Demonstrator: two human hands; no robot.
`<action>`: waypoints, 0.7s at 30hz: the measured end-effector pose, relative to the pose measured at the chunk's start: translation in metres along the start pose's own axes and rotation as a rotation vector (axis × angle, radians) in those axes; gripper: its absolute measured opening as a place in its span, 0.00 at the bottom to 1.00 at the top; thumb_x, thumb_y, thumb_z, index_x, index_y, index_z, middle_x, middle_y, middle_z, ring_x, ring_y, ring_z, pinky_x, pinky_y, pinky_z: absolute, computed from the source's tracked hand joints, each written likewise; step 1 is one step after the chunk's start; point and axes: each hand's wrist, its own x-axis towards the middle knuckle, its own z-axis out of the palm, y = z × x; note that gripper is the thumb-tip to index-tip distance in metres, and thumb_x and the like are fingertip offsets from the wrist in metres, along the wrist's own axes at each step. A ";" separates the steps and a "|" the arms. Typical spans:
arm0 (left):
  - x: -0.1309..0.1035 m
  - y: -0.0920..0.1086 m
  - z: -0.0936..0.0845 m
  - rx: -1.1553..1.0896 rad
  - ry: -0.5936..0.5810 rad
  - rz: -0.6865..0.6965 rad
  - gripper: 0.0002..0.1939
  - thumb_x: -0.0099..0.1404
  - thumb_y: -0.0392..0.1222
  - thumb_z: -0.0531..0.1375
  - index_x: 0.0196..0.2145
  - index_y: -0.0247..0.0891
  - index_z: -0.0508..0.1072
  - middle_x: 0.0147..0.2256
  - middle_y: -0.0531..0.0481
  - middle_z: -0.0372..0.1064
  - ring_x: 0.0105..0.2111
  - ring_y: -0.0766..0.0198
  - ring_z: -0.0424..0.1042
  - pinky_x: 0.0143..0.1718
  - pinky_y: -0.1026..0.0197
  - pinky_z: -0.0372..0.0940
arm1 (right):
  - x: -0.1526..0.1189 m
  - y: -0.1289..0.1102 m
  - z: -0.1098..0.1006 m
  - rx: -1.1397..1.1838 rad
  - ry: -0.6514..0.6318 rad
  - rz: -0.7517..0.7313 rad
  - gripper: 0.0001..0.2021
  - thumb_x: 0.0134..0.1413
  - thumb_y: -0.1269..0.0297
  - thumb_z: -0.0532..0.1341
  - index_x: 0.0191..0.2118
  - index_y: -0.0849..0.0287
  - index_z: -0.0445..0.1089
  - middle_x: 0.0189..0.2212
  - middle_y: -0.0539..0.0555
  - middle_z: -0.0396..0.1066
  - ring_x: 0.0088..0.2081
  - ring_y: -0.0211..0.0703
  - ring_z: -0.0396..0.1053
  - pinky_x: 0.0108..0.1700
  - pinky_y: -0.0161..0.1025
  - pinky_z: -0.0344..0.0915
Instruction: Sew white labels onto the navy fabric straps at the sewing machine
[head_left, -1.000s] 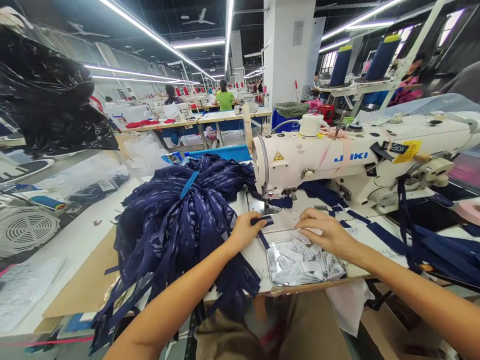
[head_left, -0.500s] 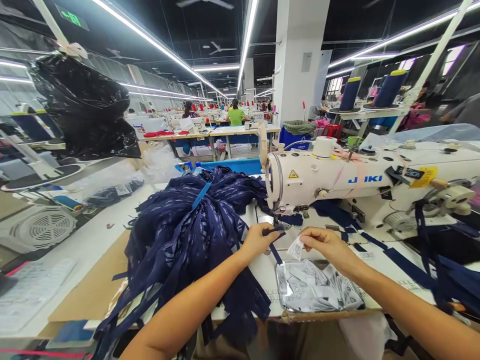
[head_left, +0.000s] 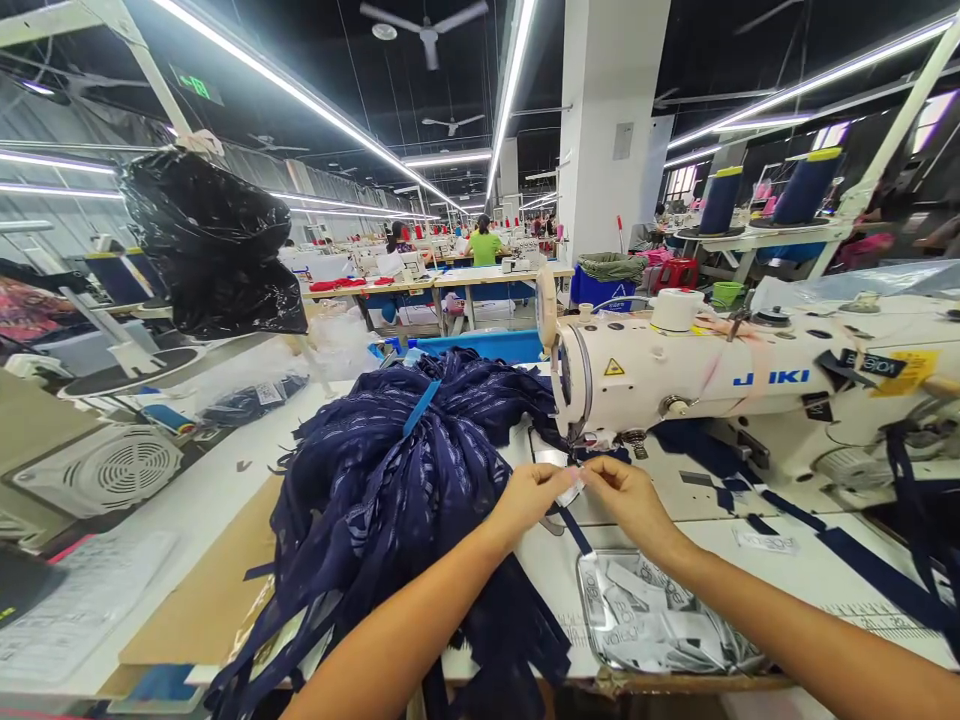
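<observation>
Beneath the needle area of the white sewing machine (head_left: 637,365), my two hands meet with their fingertips almost touching. My left hand (head_left: 529,497) is pinched on a dark navy strap (head_left: 576,530), whose loose end hangs down towards me. My right hand (head_left: 628,500) is closed at the white printed label (head_left: 571,493), which lies against the strap between the hands; the fingertips hide part of it. Below the right forearm, a metal tray (head_left: 596,650) holds many similar white labels. Left of my hands lies a large bundle of navy straps (head_left: 405,480) bound with a blue tie (head_left: 421,407).
A black plastic bag (head_left: 214,245) hangs at the upper left. Cardboard (head_left: 199,590) lies on the table's left side. Navy fabric strips (head_left: 870,560) trail across the right side. Navy thread cones (head_left: 806,190) stand behind the machine. A person in green (head_left: 484,245) sits farther off.
My right hand has brought the label leftward to the strap in my left hand, and the hands are now together near the needle. The head view has shifted slightly up and left.
</observation>
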 end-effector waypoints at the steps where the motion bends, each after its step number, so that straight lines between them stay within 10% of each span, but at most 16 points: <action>1: 0.000 0.001 0.000 0.021 0.012 0.000 0.27 0.43 0.62 0.61 0.22 0.30 0.68 0.18 0.56 0.56 0.18 0.74 0.56 0.15 0.71 0.57 | 0.001 0.001 0.001 -0.014 0.013 -0.024 0.13 0.38 0.52 0.58 0.18 0.58 0.63 0.18 0.49 0.62 0.25 0.40 0.59 0.31 0.39 0.58; 21: 0.004 -0.006 0.002 0.019 0.064 0.027 0.13 0.47 0.47 0.61 0.22 0.32 0.70 0.17 0.57 0.56 0.18 0.74 0.55 0.18 0.70 0.54 | 0.000 0.007 -0.007 0.260 -0.127 0.242 0.14 0.32 0.54 0.66 0.21 0.59 0.66 0.22 0.46 0.62 0.28 0.35 0.56 0.37 0.36 0.53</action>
